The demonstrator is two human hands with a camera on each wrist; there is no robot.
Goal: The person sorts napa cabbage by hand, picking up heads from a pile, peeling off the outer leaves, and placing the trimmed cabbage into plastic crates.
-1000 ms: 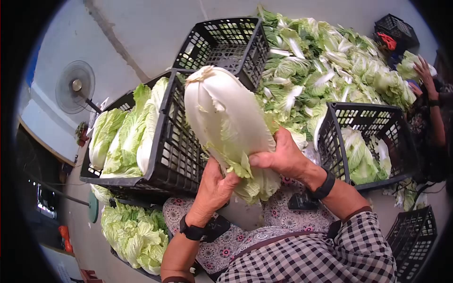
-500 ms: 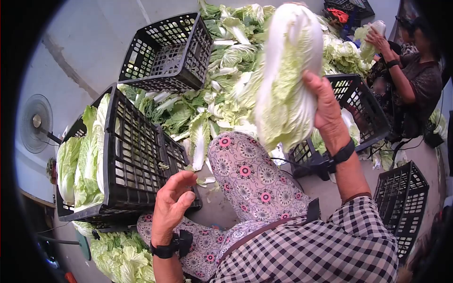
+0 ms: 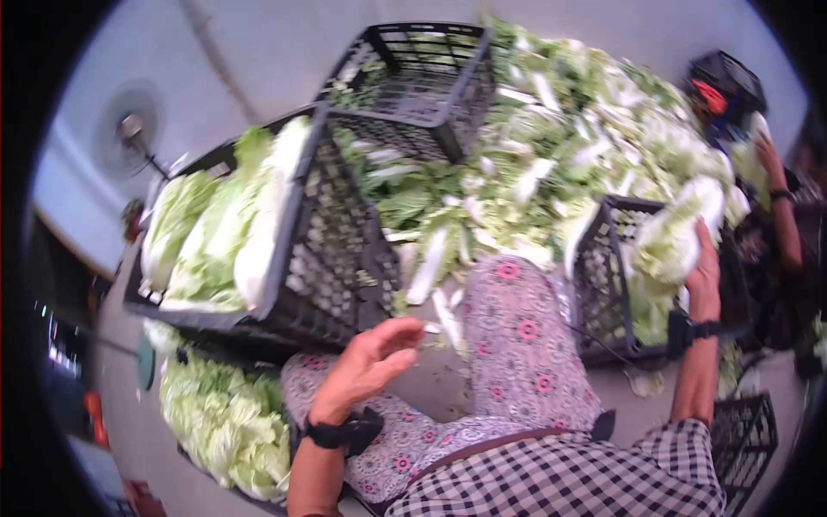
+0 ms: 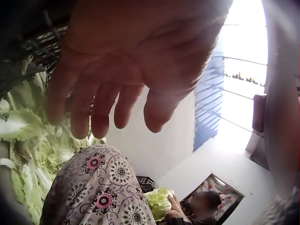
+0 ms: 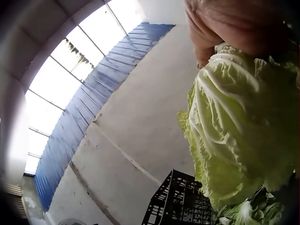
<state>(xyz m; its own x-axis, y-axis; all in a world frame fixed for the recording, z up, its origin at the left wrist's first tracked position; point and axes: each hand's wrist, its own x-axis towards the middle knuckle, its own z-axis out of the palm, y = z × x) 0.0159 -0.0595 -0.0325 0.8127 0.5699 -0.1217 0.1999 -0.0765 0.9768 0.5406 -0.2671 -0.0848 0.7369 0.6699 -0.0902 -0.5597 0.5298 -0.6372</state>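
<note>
My right hand (image 3: 705, 271) grips a Chinese cabbage (image 3: 676, 237) from its right side. The cabbage is tilted, white base up and leafy end down, over the black crate (image 3: 599, 284) at my right, which has more cabbage in it. In the right wrist view its pale green leaves (image 5: 229, 136) hang below the hand. My left hand (image 3: 370, 362) is above my lap with nothing in it. Its fingers (image 4: 100, 112) are loosely extended in the left wrist view, close to the side of the filled crate (image 3: 293, 241).
Upright cabbages (image 3: 220, 233) fill the crate at left, with more cabbages (image 3: 228, 422) below it. Another black crate (image 3: 413, 95) stands at the back beside a large heap of loose leaves (image 3: 594, 121). A fan (image 3: 129, 129) is at far left. Another person's arm (image 3: 780, 202) shows at far right.
Both hands held the cabbage in front of me at first. My left hand let go and drew back, while my right hand carried the cabbage right, over the right crate.
</note>
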